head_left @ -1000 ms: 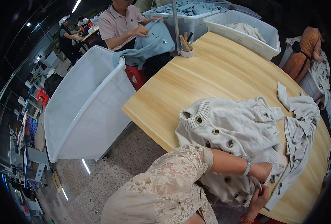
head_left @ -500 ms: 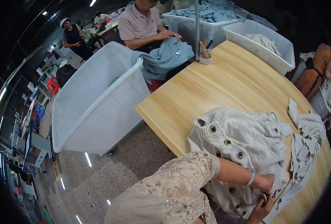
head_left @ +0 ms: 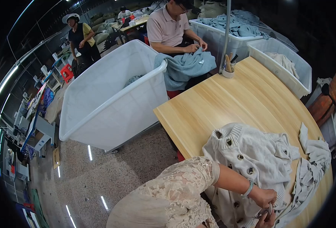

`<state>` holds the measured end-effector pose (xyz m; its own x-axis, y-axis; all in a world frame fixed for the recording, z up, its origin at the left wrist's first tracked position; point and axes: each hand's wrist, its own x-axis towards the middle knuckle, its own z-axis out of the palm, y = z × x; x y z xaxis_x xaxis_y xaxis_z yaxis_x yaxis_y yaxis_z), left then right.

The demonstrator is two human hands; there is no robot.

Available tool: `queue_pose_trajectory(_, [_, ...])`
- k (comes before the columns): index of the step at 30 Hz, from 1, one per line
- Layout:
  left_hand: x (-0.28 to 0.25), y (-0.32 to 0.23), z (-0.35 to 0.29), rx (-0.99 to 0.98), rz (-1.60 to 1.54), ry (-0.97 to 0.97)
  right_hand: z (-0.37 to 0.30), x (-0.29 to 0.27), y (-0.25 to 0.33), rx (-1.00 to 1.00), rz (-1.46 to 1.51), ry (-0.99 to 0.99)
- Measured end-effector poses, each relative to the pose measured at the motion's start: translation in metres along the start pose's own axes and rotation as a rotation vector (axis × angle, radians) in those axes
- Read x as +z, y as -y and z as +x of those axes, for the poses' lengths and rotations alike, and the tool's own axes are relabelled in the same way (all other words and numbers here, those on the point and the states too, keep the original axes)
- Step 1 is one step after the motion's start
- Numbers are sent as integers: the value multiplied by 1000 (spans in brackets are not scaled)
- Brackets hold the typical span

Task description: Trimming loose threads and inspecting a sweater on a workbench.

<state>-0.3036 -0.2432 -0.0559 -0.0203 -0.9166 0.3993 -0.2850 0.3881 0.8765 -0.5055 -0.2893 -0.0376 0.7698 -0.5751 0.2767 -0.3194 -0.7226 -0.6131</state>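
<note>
A cream knitted cardigan (head_left: 257, 150) with a ribbed collar and several large dark round buttons lies spread on the light wooden table. My left hand (head_left: 264, 197), with a pale bracelet at the wrist, is closed at the cardigan's lower edge, its fingertips pinched together. Just below it, my right hand (head_left: 265, 219) is closed too, and the fingers of both hands meet. A small, shiny grey thing shows between them, too small to name. Beside the cardigan lies another cream knitted piece (head_left: 308, 167) with ribbed bands.
A big white plastic bin (head_left: 111, 114) stands left of the table (head_left: 209, 100). Beyond, a seated person handles a blue-grey knit (head_left: 192, 68). A cup of tools (head_left: 228, 72) sits by a metal pole. Bins of knitwear (head_left: 213, 34) stand behind; another person (head_left: 80, 38) stands far left.
The view has swung, so the table and bin sit farther right and the cardigan lower. Both my hands remain together at the cardigan's edge. The standing person at far left has turned their head.
</note>
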Motion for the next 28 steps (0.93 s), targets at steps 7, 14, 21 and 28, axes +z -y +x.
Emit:
queue_pose_trajectory(7, [8,17,0,16,129,-103,-4,-3,-10,-23,35,52])
queue_pose_trajectory(14, [4,-2,-5,-3,101,35,-30,5,-112,-179,84,21])
queue_pose_trajectory(21, [-4,1,-9,28,53,75,-18,-14,0,193,260,62])
queue_pose_trajectory(28, [-11,-18,-6,-114,-138,54,-11,19,-22,208,312,-133])
